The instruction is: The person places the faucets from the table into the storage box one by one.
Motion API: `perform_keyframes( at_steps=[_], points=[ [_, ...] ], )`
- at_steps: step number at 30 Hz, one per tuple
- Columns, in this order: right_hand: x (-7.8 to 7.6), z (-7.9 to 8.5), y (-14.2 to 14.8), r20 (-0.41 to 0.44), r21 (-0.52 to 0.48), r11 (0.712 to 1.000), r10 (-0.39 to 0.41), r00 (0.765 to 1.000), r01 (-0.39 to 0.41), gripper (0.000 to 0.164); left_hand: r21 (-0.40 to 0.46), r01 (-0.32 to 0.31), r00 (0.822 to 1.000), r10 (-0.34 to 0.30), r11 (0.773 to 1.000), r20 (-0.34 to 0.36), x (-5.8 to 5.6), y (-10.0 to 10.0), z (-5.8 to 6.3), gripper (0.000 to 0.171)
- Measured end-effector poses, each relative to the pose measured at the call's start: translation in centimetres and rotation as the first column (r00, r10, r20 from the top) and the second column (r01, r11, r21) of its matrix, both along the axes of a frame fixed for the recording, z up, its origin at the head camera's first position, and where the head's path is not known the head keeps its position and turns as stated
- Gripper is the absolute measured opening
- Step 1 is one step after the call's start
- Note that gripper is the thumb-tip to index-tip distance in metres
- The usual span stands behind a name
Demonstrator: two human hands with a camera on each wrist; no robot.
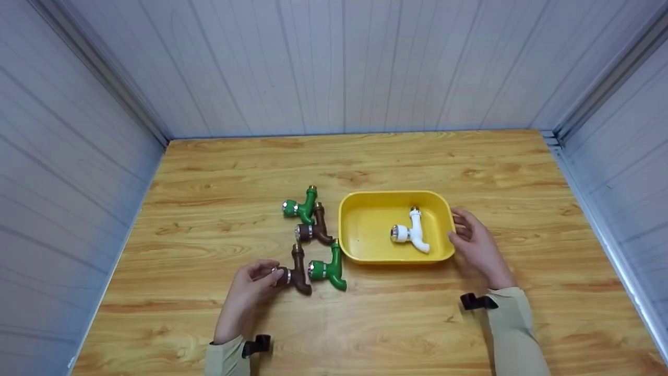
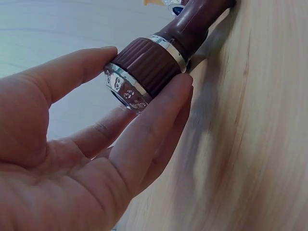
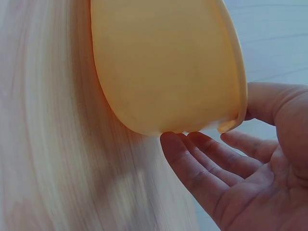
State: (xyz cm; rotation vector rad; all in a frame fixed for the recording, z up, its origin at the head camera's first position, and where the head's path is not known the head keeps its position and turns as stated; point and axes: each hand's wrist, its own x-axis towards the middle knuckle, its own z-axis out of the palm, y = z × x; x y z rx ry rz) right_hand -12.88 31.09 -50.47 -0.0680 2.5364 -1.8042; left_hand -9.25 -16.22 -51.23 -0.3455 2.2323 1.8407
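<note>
My left hand (image 1: 252, 284) pinches the ribbed knob of a brown tap (image 1: 299, 271) lying on the wooden table. In the left wrist view, thumb and fingers sit on either side of that knob (image 2: 149, 65), which has a silvery cap. Just right of it lies a green tap (image 1: 334, 267), close to a yellow plastic basin (image 1: 396, 261). At the basin's right end, my right hand (image 1: 476, 243) holds the rim, with fingertips (image 3: 171, 139) against the outer wall in the right wrist view. Inside the basin lies a white tap (image 1: 416, 230).
Another brown tap (image 1: 319, 224) and another green tap (image 1: 308, 203) lie close together left of the basin. The wooden table (image 1: 396, 324) meets pale panel walls (image 1: 334, 68) at the back and both sides.
</note>
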Motion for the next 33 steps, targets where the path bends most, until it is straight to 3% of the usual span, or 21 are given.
perform_keyframes(
  at_steps=[8,13,18,33],
  points=[
    [0.8,2.7,-1.2,0.004,0.027,1.000,0.000,1.000,0.000,0.052,0.074,-0.057,0.997,0.054,0.996,0.051,0.5,-0.2,0.2,0.033],
    [0.3,1.4,-0.6,-0.007,0.014,1.000,0.000,1.000,0.000,0.052,0.090,-0.057,0.997,0.051,0.994,0.063,0.5,-0.2,0.7,0.033],
    [0.0,-0.3,0.1,-0.010,0.010,1.000,0.000,1.000,0.000,0.054,0.120,-0.022,0.999,0.019,0.993,0.026,0.6,-0.2,1.2,0.035],
    [-0.1,-0.7,0.4,-0.014,0.030,1.000,-0.007,1.000,0.007,0.054,0.164,-0.007,1.000,0.008,0.986,-0.004,0.5,0.8,1.7,0.031]
  ],
)
